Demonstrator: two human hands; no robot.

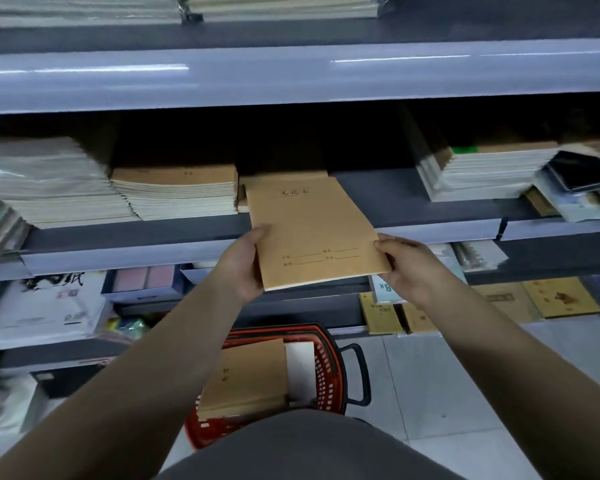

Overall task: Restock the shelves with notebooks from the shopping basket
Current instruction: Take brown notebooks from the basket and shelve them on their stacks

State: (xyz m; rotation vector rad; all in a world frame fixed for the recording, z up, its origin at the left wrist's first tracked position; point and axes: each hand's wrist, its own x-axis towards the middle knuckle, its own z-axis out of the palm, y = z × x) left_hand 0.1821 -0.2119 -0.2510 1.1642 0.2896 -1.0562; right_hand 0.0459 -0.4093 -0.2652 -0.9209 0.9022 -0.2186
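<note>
I hold a thin stack of brown kraft notebooks (309, 230) with both hands in front of the middle shelf (413, 209). My left hand (245, 268) grips its near left edge, and my right hand (407, 268) pinches its near right corner. The stack's far end reaches over a low pile of the same notebooks (284, 178) lying on the shelf. Beside that pile, to the left, stands a taller stack of brown notebooks (177, 192). Below me on the floor sits the red shopping basket (329, 375) with more brown notebooks (246, 379) inside.
Wrapped white paper packs (42, 181) fill the shelf's left end; a stack of white-edged books (489, 171) and dark folders (582, 174) sit at the right. A grey upper shelf lip (291, 77) overhangs. Lower shelves hold paper packs (45, 306) and yellow booklets (561, 297).
</note>
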